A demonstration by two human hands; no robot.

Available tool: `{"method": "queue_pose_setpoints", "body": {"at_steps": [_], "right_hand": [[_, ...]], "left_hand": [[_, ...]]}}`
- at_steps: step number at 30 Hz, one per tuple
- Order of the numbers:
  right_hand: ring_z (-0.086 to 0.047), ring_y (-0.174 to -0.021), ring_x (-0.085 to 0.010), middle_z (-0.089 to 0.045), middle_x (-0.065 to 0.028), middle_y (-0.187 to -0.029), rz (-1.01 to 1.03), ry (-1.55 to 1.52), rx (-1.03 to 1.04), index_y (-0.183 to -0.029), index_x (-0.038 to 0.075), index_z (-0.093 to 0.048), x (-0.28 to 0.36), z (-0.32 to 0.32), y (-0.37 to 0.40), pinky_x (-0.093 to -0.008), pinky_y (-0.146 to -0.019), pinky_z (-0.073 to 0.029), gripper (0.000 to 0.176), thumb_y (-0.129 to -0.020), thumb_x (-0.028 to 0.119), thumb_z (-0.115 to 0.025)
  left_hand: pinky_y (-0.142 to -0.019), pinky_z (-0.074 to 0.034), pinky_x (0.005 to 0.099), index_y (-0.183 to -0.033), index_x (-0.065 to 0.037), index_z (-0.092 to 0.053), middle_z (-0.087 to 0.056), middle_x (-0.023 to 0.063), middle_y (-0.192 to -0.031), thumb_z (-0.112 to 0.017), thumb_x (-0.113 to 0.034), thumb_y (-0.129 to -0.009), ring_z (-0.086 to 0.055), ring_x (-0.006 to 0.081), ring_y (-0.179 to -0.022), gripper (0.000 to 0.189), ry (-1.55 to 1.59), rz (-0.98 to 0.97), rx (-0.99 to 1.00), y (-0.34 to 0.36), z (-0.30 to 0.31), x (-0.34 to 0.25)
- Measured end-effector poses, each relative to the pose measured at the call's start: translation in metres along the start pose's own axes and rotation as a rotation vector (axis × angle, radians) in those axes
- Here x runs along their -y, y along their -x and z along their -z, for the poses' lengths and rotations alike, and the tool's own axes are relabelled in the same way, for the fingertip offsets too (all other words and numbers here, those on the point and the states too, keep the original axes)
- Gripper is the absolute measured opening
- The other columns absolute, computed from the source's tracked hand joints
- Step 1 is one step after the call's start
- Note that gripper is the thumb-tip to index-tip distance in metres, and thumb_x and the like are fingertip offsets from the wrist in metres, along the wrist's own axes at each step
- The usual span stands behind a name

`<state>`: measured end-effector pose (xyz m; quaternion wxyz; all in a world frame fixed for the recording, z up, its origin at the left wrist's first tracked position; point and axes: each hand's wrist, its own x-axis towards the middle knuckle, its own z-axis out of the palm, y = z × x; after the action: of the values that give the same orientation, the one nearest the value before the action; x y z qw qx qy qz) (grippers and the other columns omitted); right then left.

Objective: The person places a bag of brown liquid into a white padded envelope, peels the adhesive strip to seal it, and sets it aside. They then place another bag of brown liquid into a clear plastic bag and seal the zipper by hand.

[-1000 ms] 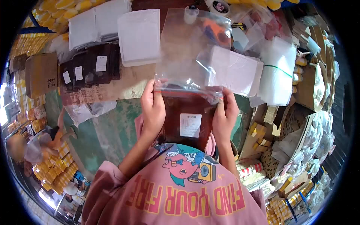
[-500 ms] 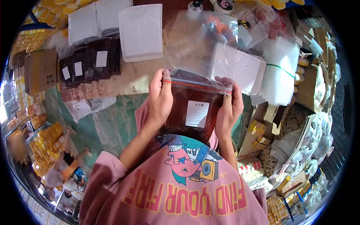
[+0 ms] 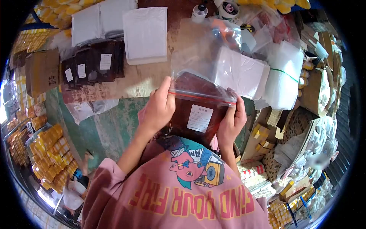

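Observation:
A dark brown bag (image 3: 181,116) with a white printed label and a red seal line across its top hangs between my hands, close to my chest. My left hand (image 3: 162,105) is closed on the left end of the seal, and my right hand (image 3: 233,120) grips the right end. Above the seal, the clear upper part of the bag reaches over the table edge. Just beyond my right hand lies a stack of white packets (image 3: 242,72). Several dark labelled bags (image 3: 91,63) lie in a row at the table's left.
White packets (image 3: 145,34) lie on the table (image 3: 126,84). A bottle (image 3: 199,14) and a white cup (image 3: 228,9) stand at the back. Clear bags tied with a green band (image 3: 284,74) lie at the right. Another person (image 3: 74,192) is at the lower left.
Both hands have shifted slightly downward with the bag, and its seal line now sits a little lower. The view has moved slightly. The other person at the lower left has moved downward in view.

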<state>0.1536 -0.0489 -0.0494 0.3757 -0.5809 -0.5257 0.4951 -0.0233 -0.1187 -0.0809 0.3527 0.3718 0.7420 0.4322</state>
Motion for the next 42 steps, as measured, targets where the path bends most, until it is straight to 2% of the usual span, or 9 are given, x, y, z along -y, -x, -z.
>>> {"method": "queue_pose_setpoints", "body": {"at_steps": [2,7,10,11,17,25,30,38,42], "right_hand": [[-0.059,-0.08,-0.0113,-0.067,-0.0116,-0.091,0.097,0.225,-0.013,-0.115,-0.003,-0.057,0.001,0.001,0.001,-0.0266,-0.071,-0.048,0.022,-0.098,0.005,-0.046],[-0.065,-0.074,-0.0349,-0.064,-0.0218,-0.086,0.223,0.475,0.017,-0.12,0.002,-0.053,0.006,0.009,-0.002,-0.0341,-0.065,-0.05,0.03,-0.091,-0.002,-0.047],[-0.063,-0.072,-0.0383,-0.063,-0.0227,-0.083,0.373,0.59,0.032,-0.119,0.003,-0.054,-0.003,0.015,0.008,-0.0361,-0.063,-0.049,0.031,-0.09,-0.004,-0.048],[-0.062,-0.069,-0.0398,-0.061,-0.023,-0.079,0.205,0.519,0.088,-0.118,0.003,-0.054,-0.008,0.02,0.015,-0.0376,-0.06,-0.048,0.03,-0.089,-0.004,-0.049],[-0.052,-0.053,-0.0225,-0.053,-0.0159,-0.064,0.125,0.311,0.145,-0.11,0.0,-0.056,-0.037,0.029,0.015,-0.0305,-0.053,-0.04,0.025,-0.086,-0.004,-0.052],[-0.057,-0.068,-0.0203,-0.062,-0.0176,-0.078,-0.066,0.389,0.312,-0.106,-0.002,-0.055,-0.013,0.023,-0.002,-0.0304,-0.064,-0.046,0.016,-0.091,-0.002,-0.047],[-0.055,-0.073,-0.0457,-0.058,-0.0267,-0.079,-0.076,0.546,0.41,-0.097,-0.002,-0.053,0.003,0.019,-0.009,-0.0401,-0.062,-0.045,0.008,-0.09,0.002,-0.049],[-0.058,-0.068,-0.0456,-0.059,-0.0266,-0.072,-0.164,0.742,0.898,-0.09,-0.002,-0.057,0.071,0.05,-0.012,-0.0451,-0.059,-0.047,0.009,-0.087,0.005,-0.053],[-0.06,-0.068,-0.0446,-0.06,-0.0268,-0.072,-0.17,0.816,0.936,-0.09,0.0,-0.06,0.068,0.05,-0.005,-0.0474,-0.06,-0.048,0.01,-0.086,0.008,-0.055]], "left_hand": [[-0.072,-0.046,0.0445,-0.118,0.007,-0.049,-0.058,0.0308,-0.09,-0.048,-0.009,-0.093,-0.055,0.0486,-0.088,0.031,-0.102,-0.048,0.066,-0.004,0.01,-0.006],[-0.067,-0.046,0.0431,-0.112,0.004,-0.052,-0.059,0.0266,-0.082,-0.046,-0.012,-0.096,-0.057,0.045,-0.076,0.023,-0.01,0.039,-0.078,-0.003,-0.003,-0.017],[-0.065,-0.045,0.0413,-0.103,0.001,-0.052,-0.058,0.0243,-0.078,-0.045,-0.017,-0.098,-0.058,0.0415,-0.071,0.021,-0.031,0.032,-0.213,0.001,-0.021,-0.007],[-0.064,-0.045,0.0406,-0.1,0.001,-0.052,-0.058,0.0237,-0.077,-0.044,-0.019,-0.099,-0.058,0.0403,-0.07,0.021,-0.014,0.096,-0.144,0.0,-0.017,-0.006],[-0.064,-0.046,0.042,-0.095,0.0,-0.056,-0.059,0.023,-0.078,-0.047,-0.021,-0.098,-0.06,0.0399,-0.073,0.022,-0.197,0.105,0.0,0.021,-0.007,0.003],[-0.072,-0.048,0.0424,-0.099,-0.001,-0.058,-0.063,0.022,-0.083,-0.049,-0.017,-0.096,-0.061,0.041,-0.081,0.019,-0.196,0.24,-0.008,0.025,-0.001,0.0],[-0.069,-0.046,0.0369,-0.093,-0.001,-0.053,-0.055,0.0204,-0.077,-0.047,-0.017,-0.096,-0.056,0.0313,-0.07,0.017,-0.284,0.175,0.009,0.029,0.006,0.0],[-0.066,-0.045,0.0477,-0.084,0.005,-0.053,-0.057,0.0287,-0.077,-0.047,-0.008,-0.087,-0.057,0.0457,-0.076,0.015,-0.221,0.367,0.691,0.031,0.07,-0.048],[-0.065,-0.044,0.0503,-0.081,0.006,-0.052,-0.056,0.0291,-0.074,-0.047,-0.009,-0.087,-0.056,0.0477,-0.074,0.017,-0.235,0.392,0.676,0.03,0.07,-0.053]]}}
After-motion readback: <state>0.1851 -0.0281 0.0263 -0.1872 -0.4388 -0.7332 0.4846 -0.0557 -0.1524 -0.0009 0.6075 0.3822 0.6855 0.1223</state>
